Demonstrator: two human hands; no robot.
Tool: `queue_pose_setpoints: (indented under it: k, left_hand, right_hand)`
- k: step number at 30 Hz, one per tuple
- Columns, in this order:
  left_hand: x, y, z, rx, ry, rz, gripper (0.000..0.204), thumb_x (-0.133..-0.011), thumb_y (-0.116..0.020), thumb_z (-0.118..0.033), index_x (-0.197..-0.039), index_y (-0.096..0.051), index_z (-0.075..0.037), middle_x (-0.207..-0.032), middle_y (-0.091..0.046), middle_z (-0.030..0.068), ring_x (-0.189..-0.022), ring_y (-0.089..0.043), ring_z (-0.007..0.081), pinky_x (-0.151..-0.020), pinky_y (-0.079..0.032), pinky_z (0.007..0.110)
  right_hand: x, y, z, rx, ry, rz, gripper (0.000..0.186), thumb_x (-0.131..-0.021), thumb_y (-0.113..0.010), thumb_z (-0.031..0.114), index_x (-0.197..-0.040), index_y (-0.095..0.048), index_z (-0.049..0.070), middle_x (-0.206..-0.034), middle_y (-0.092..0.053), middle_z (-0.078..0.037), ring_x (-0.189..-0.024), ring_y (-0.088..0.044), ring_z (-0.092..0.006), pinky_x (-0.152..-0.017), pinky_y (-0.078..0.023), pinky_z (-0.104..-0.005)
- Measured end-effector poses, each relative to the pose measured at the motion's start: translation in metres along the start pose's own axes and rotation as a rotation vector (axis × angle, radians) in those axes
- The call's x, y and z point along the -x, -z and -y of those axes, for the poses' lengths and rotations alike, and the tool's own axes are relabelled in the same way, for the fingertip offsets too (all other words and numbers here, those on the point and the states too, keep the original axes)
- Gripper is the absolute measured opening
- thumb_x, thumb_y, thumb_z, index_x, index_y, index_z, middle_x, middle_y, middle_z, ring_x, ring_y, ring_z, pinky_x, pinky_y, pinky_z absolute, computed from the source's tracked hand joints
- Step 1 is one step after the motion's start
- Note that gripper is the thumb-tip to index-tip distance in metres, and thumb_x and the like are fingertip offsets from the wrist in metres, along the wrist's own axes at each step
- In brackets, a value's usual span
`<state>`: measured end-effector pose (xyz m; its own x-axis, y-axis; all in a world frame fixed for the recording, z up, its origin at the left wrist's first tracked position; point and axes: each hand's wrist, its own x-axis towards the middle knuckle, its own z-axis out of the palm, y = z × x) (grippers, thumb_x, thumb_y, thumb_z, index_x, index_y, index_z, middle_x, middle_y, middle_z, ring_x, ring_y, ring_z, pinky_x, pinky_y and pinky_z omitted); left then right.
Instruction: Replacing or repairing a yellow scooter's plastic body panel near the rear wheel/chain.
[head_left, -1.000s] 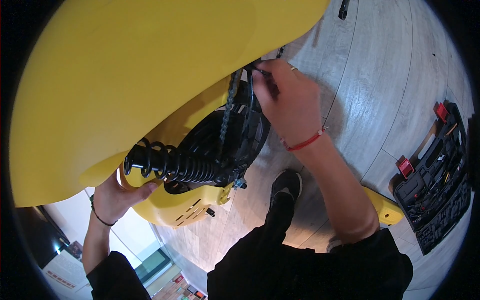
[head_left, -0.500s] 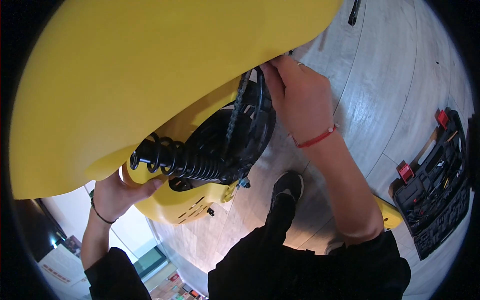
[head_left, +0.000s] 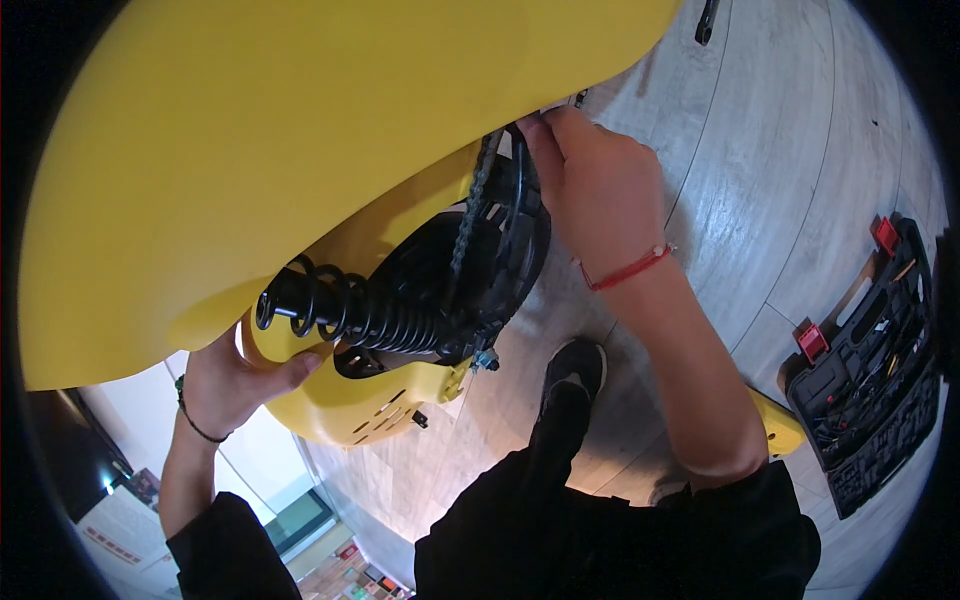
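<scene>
A large smooth yellow body panel (head_left: pixel 330 140) fills the upper left. Below its edge show a black coil-spring shock absorber (head_left: pixel 350 305), a dark chain (head_left: pixel 472 220) and a black wheel (head_left: pixel 420 260). My left hand (head_left: pixel 235 380) grips the yellow slotted cover (head_left: pixel 350 415) beside the spring, thumb on its surface and fingers hidden behind. My right hand (head_left: pixel 605 190) pinches its fingertips together at the panel's lower edge, near the chain's upper end and a black cable (head_left: pixel 517 190). What lies between them is hidden.
On the wooden floor at right lies an open black tool case (head_left: pixel 870 370) with red latches, beside a yellow part (head_left: pixel 775 425). A black bar-like piece (head_left: pixel 707 22) lies at the top right. My shoe (head_left: pixel 577 370) stands below the wheel.
The yellow panel and the parts under it have shifted very slightly upward. My right fingertips have moved a little left along the panel's edge; my left hand keeps its hold.
</scene>
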<state>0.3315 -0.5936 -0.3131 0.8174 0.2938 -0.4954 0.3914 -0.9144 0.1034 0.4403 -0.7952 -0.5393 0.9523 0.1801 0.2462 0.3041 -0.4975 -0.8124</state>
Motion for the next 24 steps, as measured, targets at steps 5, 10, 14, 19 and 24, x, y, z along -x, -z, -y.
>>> queue_pose_setpoints:
  k: [5, 10, 14, 19, 24]
  left_hand:
    - [0.0, 0.001, 0.0, -0.032, 0.024, 0.005, 0.061, -0.062, -0.078, -0.017, -0.115, -0.053, -0.001, -0.108, -0.062, 0.0095, -0.105, -0.055, 0.0204, -0.1, -0.036, 0.036]
    - [-0.001, 0.001, -0.003, 0.038, 0.051, 0.027, 0.062, -0.062, -0.078, -0.018, -0.115, -0.053, -0.001, -0.108, -0.062, 0.0096, -0.106, -0.055, 0.0207, -0.1, -0.036, 0.037]
    - [-0.001, 0.001, -0.003, 0.023, 0.036, 0.018, 0.062, -0.062, -0.078, -0.02, -0.116, -0.053, -0.001, -0.108, -0.062, 0.0098, -0.106, -0.055, 0.0207, -0.1, -0.037, 0.036]
    - [-0.001, 0.002, -0.003, -0.014, 0.004, 0.005, 0.06, -0.061, -0.078, -0.02, -0.114, -0.055, -0.001, -0.108, -0.062, 0.01, -0.105, -0.056, 0.0208, -0.099, -0.038, 0.035]
    - [-0.002, 0.002, -0.003, -0.016, -0.005, 0.007, 0.059, -0.061, -0.078, -0.02, -0.113, -0.056, -0.001, -0.107, -0.063, 0.0098, -0.104, -0.056, 0.021, -0.099, -0.038, 0.037]
  right_hand:
    - [0.0, 0.0, 0.003, 0.056, -0.085, 0.075, 0.029, -0.092, -0.051, 0.028, -0.076, -0.058, 0.005, -0.062, -0.062, -0.017, -0.058, -0.063, -0.0326, -0.052, -0.051, -0.0398]
    - [0.005, -0.005, 0.007, -0.002, -0.126, 0.097, 0.026, -0.093, -0.049, 0.026, -0.084, -0.055, 0.003, -0.07, -0.064, -0.018, -0.065, -0.064, -0.0335, -0.057, -0.052, -0.0405]
    - [0.008, -0.011, 0.005, -0.03, -0.117, 0.069, 0.02, -0.093, -0.048, 0.022, -0.092, -0.051, 0.002, -0.075, -0.064, -0.018, -0.07, -0.064, -0.0344, -0.06, -0.051, -0.0419]
    - [0.006, -0.011, 0.003, -0.051, -0.051, 0.028, 0.018, -0.092, -0.049, 0.02, -0.093, -0.049, 0.002, -0.076, -0.063, -0.019, -0.07, -0.063, -0.0344, -0.06, -0.051, -0.0427]
    - [0.004, -0.009, 0.003, -0.032, -0.075, 0.081, 0.021, -0.094, -0.047, 0.023, -0.089, -0.051, 0.003, -0.069, -0.063, -0.017, -0.064, -0.063, -0.0344, -0.056, -0.051, -0.0426]
